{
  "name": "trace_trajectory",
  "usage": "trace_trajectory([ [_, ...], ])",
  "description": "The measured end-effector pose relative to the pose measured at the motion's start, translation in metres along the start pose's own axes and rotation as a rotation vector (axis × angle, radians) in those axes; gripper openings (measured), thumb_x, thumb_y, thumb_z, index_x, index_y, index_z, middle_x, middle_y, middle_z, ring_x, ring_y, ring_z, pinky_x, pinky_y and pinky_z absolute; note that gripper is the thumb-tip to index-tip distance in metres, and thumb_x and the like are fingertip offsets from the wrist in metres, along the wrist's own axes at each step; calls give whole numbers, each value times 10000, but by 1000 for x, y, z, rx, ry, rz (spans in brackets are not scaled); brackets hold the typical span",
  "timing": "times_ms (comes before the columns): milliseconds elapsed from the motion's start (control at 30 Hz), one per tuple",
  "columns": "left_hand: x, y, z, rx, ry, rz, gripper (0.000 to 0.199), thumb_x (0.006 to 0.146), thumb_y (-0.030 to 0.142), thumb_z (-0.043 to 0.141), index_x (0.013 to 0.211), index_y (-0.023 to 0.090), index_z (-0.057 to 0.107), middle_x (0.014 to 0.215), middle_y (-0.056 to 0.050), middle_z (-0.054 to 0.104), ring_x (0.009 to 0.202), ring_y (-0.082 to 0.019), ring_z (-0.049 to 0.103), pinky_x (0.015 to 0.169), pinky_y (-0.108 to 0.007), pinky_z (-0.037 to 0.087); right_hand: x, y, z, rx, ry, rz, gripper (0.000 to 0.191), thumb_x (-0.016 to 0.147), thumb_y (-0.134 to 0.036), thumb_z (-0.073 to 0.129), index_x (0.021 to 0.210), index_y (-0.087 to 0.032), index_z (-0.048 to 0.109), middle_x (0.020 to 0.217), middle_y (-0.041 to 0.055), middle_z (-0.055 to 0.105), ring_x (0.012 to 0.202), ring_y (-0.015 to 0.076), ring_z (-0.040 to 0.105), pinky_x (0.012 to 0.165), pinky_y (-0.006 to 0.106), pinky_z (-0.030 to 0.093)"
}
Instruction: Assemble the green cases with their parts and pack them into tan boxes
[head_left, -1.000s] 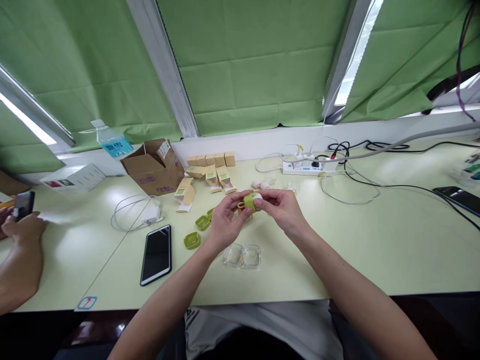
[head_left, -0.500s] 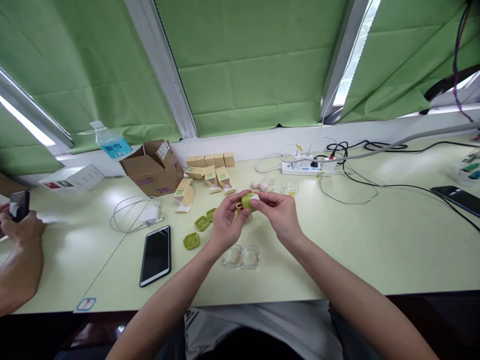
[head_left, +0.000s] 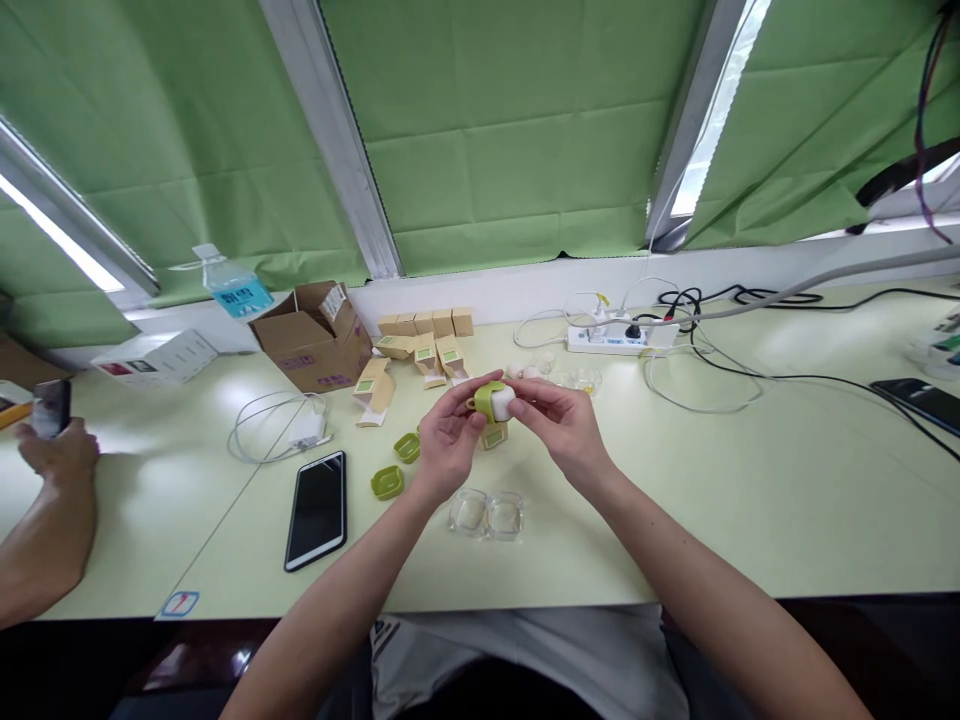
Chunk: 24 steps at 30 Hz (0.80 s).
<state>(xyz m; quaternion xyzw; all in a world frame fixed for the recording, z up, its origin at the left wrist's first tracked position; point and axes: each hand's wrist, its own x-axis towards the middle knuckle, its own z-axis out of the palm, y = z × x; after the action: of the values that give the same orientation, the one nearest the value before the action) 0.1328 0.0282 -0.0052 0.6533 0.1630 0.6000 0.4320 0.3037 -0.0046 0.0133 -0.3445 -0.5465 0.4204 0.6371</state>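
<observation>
In front of me, my left hand [head_left: 448, 440] grips a small green cover [head_left: 483, 399] with a loop at its left end. My right hand [head_left: 564, 432] pinches the white rounded piece [head_left: 502, 402] that sticks out of the cover's right side. Just below my fingers lies a small box [head_left: 494, 436] with a green label, partly hidden by them. Shallow green shells [head_left: 388, 482] rest left of my left hand, one partly behind it. Nearer to me on the table is a clear plastic double tray [head_left: 486, 514].
Small cardboard boxes [head_left: 373, 390], some opened, stand behind beside a brown carton [head_left: 315, 340]. A phone [head_left: 316, 510] and a white charger [head_left: 306, 428] lie to the left. A power strip [head_left: 611, 338] with cables sits back right. At far left another person's hand [head_left: 64, 452] holds a phone.
More of the white piece now shows at the right of the green cover. Both hands stay on them. The other person's hand at left has shifted slightly.
</observation>
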Motion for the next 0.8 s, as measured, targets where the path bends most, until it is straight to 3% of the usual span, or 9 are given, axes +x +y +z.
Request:
trace_trajectory([
  [500, -3, -4, 0, 31, 34, 25, 422, 979, 411, 779, 1354, 226, 725, 1455, -158, 719, 1280, -278, 739, 1025, -377, 640, 1, 8, 6, -14, 111, 15, 389, 731, -542, 952, 982, -255, 878, 1086, 80, 849, 955, 271, 786, 912, 444, 659],
  [667, -1, -1, 0, 45, 34, 12, 408, 980, 414, 776, 1339, 224, 739, 1414, -153, 742, 1237, -278, 754, 1013, -376, 636, 2, 13, 4, -26, 72, 11, 413, 799, -574, 899, 1047, -246, 861, 1150, 91, 839, 1043, 285, 780, 973, 448, 639],
  [800, 5, 2, -6, 85, 64, 47, 397, 1000, 412, 753, 1345, 219, 735, 1403, -152, 745, 1251, -266, 742, 1028, -354, 620, 4, 16, -3, -56, 31, -35, 468, 926, -604, 770, 1231, -249, 767, 1261, 109, 792, 1124, 268, 748, 998, 447, 616],
])
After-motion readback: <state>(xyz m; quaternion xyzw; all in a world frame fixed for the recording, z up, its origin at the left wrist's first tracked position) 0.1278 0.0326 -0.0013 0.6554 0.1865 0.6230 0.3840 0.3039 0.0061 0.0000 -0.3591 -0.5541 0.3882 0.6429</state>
